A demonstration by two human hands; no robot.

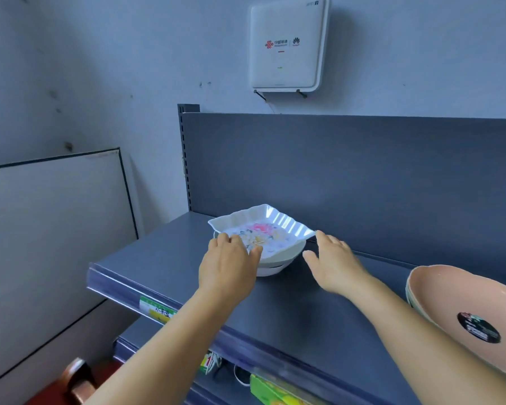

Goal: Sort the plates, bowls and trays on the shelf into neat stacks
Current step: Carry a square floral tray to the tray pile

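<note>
2 bare hands reach over a grey shelf (pixel 289 305) toward a small stack of white dishes. Topmost is a square fluted plate (pixel 263 226) with a pink and yellow flower print, resting on white bowls (pixel 278 260) nested beneath it; the exact number of bowls cannot be told. The stack stands near the shelf's back panel (pixel 348 176), at about 12 o'clock from the hands. The left hand (pixel 228 264) lies on the plate's near-left rim, fingers curled over the edge and thumb against the near side, gripping it. The right hand (pixel 336 261) is spread with fingers straight and relaxed, its fingertips at the plate's right corner at 3 o'clock; it holds nothing, and whether it touches the corner cannot be told. At 4 o'clock, well apart from the white stack, pink bowls (pixel 465 305) bearing a dark round sticker sit stacked at the frame's right edge. A white wall box (pixel 288 45) hangs above at 12 o'clock.
</note>
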